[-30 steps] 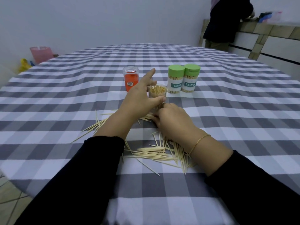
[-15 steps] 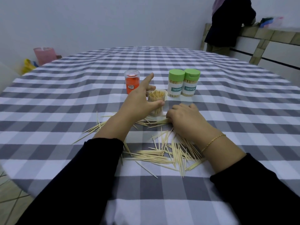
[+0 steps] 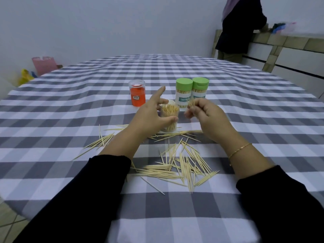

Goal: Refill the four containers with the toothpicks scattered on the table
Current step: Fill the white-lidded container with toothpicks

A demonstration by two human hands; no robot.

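The left hand is gripping the open container; a toothpick bundle is being pinched by the right hand beside it. Many scattered toothpicks are lying unfilled on the bench.

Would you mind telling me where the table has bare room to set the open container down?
Bare tablecloth lies left of the orange container, and more right of the green-lidded containers. It is crowded between the forearms, where scattered toothpicks lie, and around the open container held by the left hand.
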